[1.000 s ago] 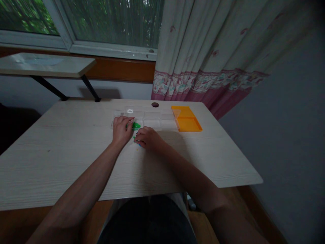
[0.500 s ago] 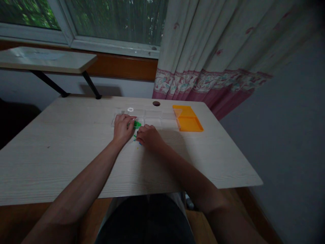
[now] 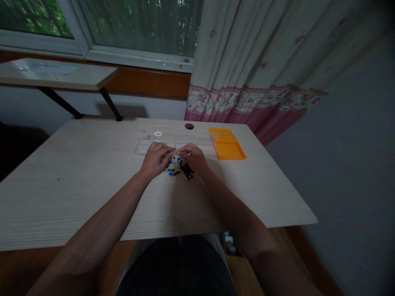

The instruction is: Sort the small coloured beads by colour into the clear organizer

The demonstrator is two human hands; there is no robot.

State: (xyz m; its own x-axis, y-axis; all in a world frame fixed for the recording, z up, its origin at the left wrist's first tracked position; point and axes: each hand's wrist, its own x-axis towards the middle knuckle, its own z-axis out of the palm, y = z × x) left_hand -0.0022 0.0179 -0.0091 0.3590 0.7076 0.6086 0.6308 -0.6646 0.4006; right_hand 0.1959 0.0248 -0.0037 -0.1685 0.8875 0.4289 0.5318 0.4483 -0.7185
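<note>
My left hand [image 3: 156,159] and my right hand [image 3: 194,159] are close together at the front edge of a clear plastic compartment box [image 3: 185,138]. The fingertips of both are drawn in, nearly meeting above a loose pile of small plastic pieces [image 3: 176,165]. Blue, black, yellow and white show in that pile, which looks like tiny building bricks. Both hands are closed; whatever sits between the fingertips is too small to name. Green pieces [image 3: 164,155] show partly behind my left fingers, and the hand hides the rest.
An orange two-section tray [image 3: 230,150] lies at the right end of the clear box, partly under or against it. Behind the box is a round hole [image 3: 189,126] in the pale wooden table [image 3: 92,193]. A raised shelf [image 3: 58,74] stands at the back left; a curtain [image 3: 247,98] hangs behind.
My left hand has shifted right, off the box's left part, toward the pile. My right hand has moved up and right, uncovering the coloured pieces. The box and orange tray stay in place.
</note>
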